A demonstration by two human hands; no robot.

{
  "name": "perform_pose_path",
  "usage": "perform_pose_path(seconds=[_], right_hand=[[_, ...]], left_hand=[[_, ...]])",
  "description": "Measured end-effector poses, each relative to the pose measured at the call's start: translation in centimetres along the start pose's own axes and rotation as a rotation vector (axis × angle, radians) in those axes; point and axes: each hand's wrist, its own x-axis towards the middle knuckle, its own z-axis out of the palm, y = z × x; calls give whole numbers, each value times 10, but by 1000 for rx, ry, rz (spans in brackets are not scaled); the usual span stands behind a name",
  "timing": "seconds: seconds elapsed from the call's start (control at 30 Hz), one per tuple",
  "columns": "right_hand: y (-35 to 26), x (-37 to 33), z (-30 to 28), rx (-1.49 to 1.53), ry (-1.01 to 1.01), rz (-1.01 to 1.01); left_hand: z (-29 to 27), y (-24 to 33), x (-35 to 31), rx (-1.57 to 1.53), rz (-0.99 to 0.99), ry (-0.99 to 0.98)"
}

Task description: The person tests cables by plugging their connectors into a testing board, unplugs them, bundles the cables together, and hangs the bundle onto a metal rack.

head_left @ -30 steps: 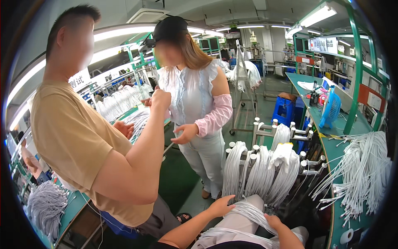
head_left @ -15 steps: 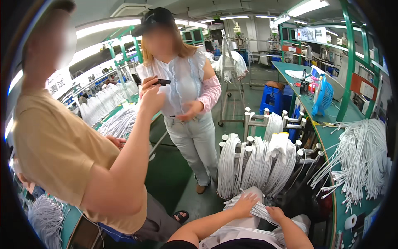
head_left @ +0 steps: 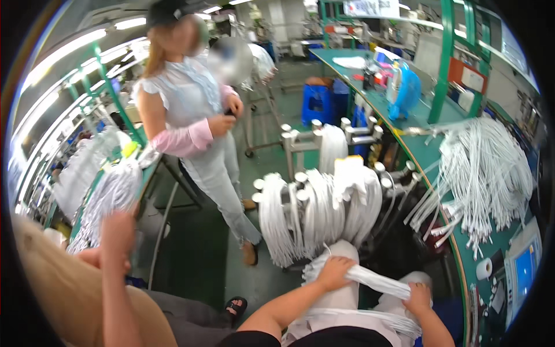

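A bundle of white cables (head_left: 378,281) stretches across my lap between my two hands. My left hand (head_left: 337,273) is closed around the bundle near my left knee, with loose ends fanning out beyond it. At the other end, by my right knee, my right hand (head_left: 417,298) has its fingers wrapped round the same bundle. Closer to my body, another stretch of the white cables (head_left: 364,317) lies over my thighs.
Before my knees stands a metal rack (head_left: 300,146) hung with white cable bundles (head_left: 324,202) and a white cloth (head_left: 349,184). To the right, a green workbench (head_left: 425,153) bears a cable pile (head_left: 485,168) and a blue fan (head_left: 404,89). Two people stand on the left.
My hands have moved apart, and my left hand has gone from lying spread on the cables to gripping them. The view has turned right. The person in pale blue has turned sideways.
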Motion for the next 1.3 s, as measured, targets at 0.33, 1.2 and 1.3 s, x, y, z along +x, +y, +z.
perform_pose_path(seconds=[0.33,1.2,1.3], right_hand=[[-29,-93,-15,8,410,273],[-14,-249,33,239,823,730],[-19,-262,29,281,818,747]], left_hand=[[20,16,49,-186,251,-27],[52,164,57,321,745,-343],[47,180,55,302,736,-320]])
